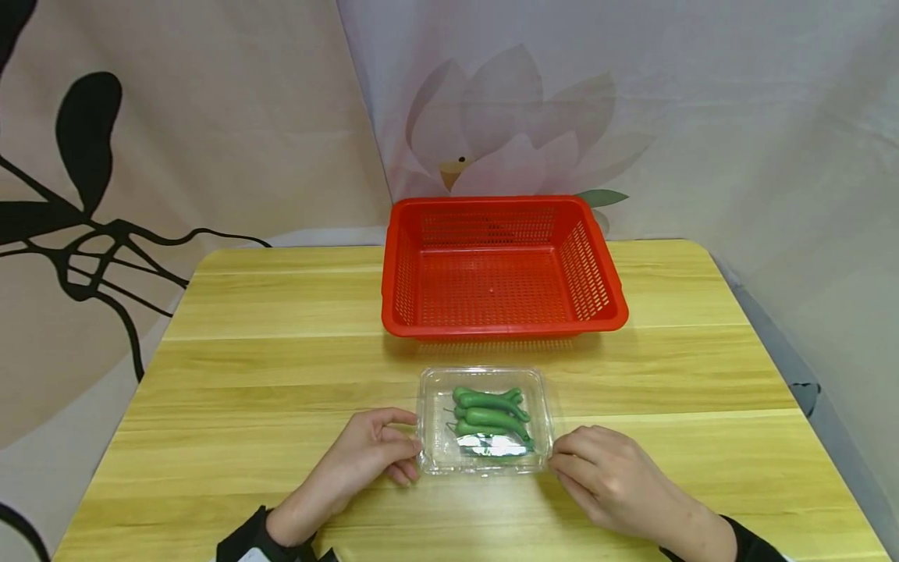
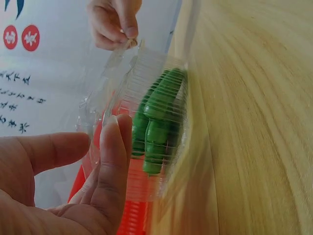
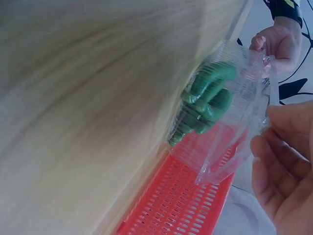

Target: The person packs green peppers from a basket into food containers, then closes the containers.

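Observation:
A clear plastic clamshell box (image 1: pixel 435 453) lies on the table near its front, with several green peppers (image 1: pixel 492 417) inside. At the box's left edge, my left hand (image 1: pixel 375 453) holds the rim between thumb and fingers (image 2: pixel 111 147). My right hand (image 1: pixel 607 476) pinches the near right part of the rim, thumb and fingertips together. The right wrist view shows the ribbed side wall of the box (image 3: pixel 244 112) and the peppers (image 3: pixel 208 98) through it. Whether the lid is fully pressed down, I cannot tell.
Behind the box stands a red plastic basket (image 1: pixel 492 312) with perforated walls, nothing visible inside it. The wooden table (image 1: pixel 281 351) extends to both sides. A printed curtain (image 1: pixel 702 117) hangs behind the table's back edge.

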`<action>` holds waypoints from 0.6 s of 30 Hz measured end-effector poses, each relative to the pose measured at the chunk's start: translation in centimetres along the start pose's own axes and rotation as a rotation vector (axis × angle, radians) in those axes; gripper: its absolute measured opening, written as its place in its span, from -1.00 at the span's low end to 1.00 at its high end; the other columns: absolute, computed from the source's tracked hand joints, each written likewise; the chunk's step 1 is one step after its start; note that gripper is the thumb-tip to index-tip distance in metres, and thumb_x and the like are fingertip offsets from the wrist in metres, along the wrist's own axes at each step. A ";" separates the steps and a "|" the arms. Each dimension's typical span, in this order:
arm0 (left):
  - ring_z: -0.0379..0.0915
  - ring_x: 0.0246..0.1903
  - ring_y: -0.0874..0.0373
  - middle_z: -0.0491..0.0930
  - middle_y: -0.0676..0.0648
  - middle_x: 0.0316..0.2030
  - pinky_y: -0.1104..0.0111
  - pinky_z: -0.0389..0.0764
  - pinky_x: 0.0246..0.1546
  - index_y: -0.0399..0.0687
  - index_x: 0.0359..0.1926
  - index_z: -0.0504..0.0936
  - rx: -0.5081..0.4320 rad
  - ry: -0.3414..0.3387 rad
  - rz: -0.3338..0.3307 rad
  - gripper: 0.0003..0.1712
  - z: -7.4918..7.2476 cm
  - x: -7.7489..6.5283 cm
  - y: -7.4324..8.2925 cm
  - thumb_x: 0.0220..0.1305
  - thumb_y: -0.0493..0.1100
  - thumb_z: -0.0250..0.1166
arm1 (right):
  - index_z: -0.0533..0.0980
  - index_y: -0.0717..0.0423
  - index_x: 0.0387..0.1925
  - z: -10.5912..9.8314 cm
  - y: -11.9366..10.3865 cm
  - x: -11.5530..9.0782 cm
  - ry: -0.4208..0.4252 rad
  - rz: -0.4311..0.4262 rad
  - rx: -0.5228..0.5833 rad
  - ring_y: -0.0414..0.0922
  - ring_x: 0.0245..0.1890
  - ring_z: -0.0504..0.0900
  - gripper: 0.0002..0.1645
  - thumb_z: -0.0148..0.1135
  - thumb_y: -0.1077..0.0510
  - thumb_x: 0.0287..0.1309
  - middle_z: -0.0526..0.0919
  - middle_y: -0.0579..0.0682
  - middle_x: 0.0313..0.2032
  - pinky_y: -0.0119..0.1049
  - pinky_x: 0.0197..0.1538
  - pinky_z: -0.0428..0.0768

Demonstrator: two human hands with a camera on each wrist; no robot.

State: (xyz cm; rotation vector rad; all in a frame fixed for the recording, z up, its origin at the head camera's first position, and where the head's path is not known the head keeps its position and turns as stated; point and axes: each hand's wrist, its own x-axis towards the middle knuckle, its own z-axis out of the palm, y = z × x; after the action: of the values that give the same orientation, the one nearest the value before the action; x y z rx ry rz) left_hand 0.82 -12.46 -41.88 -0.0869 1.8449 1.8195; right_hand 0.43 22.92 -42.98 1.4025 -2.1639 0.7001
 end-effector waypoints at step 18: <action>0.74 -0.46 0.05 0.74 -0.24 -0.43 0.25 0.82 -0.34 -0.56 0.07 0.47 -0.055 -0.018 -0.040 -0.59 0.0 0.5 -0.3 0.28 -0.42 0.36 | 0.70 0.05 -0.28 0.2 -0.4 -0.6 0.052 0.259 0.160 -0.26 -0.32 0.69 -0.87 0.29 0.19 0.44 0.72 -0.17 -0.26 -0.46 -0.23 0.70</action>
State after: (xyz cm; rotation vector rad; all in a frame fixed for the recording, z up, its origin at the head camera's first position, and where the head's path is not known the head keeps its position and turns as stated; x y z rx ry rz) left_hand 0.46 -12.33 -42.37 -0.1259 1.7694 1.8379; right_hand 0.99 23.03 -43.45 1.1744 -2.3149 1.0131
